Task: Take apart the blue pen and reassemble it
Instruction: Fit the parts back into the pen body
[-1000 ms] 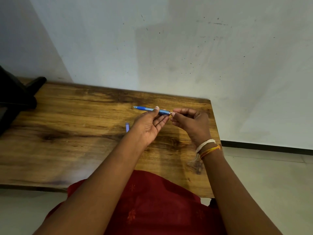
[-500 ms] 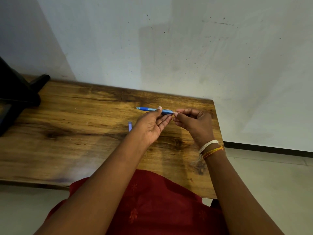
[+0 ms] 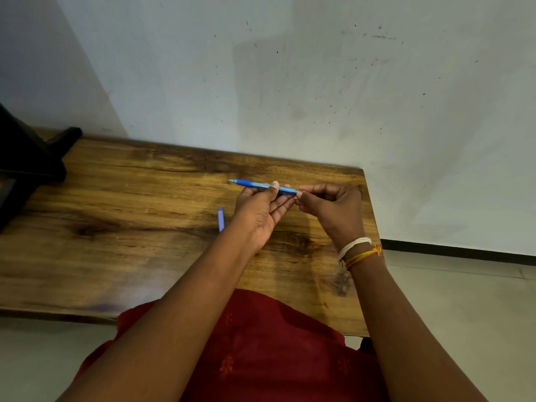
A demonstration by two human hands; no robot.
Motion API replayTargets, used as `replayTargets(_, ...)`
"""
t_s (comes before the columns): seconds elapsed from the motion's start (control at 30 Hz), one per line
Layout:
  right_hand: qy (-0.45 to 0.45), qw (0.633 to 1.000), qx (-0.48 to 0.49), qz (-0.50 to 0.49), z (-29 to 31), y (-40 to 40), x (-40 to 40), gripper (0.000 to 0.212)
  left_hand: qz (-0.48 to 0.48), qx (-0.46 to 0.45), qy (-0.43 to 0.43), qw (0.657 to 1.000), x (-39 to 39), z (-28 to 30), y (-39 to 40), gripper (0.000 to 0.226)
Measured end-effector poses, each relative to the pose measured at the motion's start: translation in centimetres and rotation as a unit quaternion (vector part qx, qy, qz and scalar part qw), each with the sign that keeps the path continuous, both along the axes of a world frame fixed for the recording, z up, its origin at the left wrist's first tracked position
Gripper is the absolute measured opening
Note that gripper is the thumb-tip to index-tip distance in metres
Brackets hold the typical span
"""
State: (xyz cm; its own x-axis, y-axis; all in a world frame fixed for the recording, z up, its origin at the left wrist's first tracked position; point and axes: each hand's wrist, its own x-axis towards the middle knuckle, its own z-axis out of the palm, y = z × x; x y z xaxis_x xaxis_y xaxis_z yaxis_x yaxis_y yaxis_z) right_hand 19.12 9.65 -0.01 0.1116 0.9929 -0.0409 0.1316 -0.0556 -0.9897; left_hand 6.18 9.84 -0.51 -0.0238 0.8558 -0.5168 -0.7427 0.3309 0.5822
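The desk [image 3: 121,233] runs along the wall [image 3: 290,82], which stands behind it at twelve o'clock. Above the desk's far right part the pen [image 3: 255,185] lies nearly level, its tip toward nine o'clock. The left hand [image 3: 261,213] holds its middle; the right hand [image 3: 333,210], at three o'clock, meets its rear end. A small pen part [image 3: 221,219] lies on the desk just at nine o'clock of the left hand. A dark object [image 3: 26,158] sits at the desk's far left corner.

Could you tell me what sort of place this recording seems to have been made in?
Probably a plain indoor room, perhaps at home. A wooden table stands against a scuffed, bare white wall, with a pale tiled floor and dark skirting beside it.
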Motion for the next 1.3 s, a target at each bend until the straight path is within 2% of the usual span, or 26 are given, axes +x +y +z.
replayTargets(0.2,0.006,1.000,-0.003,0.023,0.0,-0.1,0.2,0.010,-0.001,0.001,0.022,1.000,0.2,0.0,-0.1,0.027)
replayTargets(0.37,0.011,0.997,-0.048,0.055,0.0,0.3,2.0,0.025,-0.012,-0.007,0.020,1.000,0.5,0.1,-0.2,0.015)
replayTargets(0.43,-0.067,0.995,-0.074,-0.004,-0.6,0.7,3.4,0.028,-0.017,-0.012,0.015,1.000,0.5,0.0,-0.2,0.011)
replayTargets(0.53,-0.235,0.962,-0.089,-0.108,-1.9,1.1,4.8,0.018,-0.018,-0.016,0.009,1.000,0.3,-0.2,-0.1,0.010)
replayTargets(0.67,-0.299,0.941,-0.086,-0.134,-2.8,1.3,4.4,0.023,-0.016,-0.025,0.005,1.000,0.1,-0.2,0.0,0.008)
replayTargets(0.77,-0.304,0.941,-0.073,-0.129,-2.9,1.2,3.9,0.026,-0.015,-0.030,0.010,0.999,0.0,-0.3,-0.1,0.008)
replayTargets(0.87,-0.357,0.928,-0.054,-0.089,-3.4,1.4,3.5,0.031,-0.013,-0.035,0.011,0.999,-0.3,-0.3,-0.1,0.012)
replayTargets(0.93,-0.390,0.917,-0.042,-0.071,-3.6,1.5,3.2,0.027,-0.013,-0.037,0.012,0.999,-0.5,-0.4,-0.2,0.015)
replayTargets(1.17,-0.373,0.920,-0.047,-0.109,-3.3,1.5,2.7,0.011,-0.003,-0.046,0.012,0.999,-1.3,-0.4,-0.1,0.016)
replayTargets(1.23,-0.331,0.935,-0.067,-0.105,-3.1,1.6,2.3,0.006,0.001,-0.047,0.014,0.999,-1.4,-0.3,0.0,0.013)
replayTargets(1.3,-0.235,0.964,-0.082,-0.093,-2.8,1.8,1.7,0.003,0.003,-0.049,0.018,0.999,-1.5,-0.3,0.1,0.014)
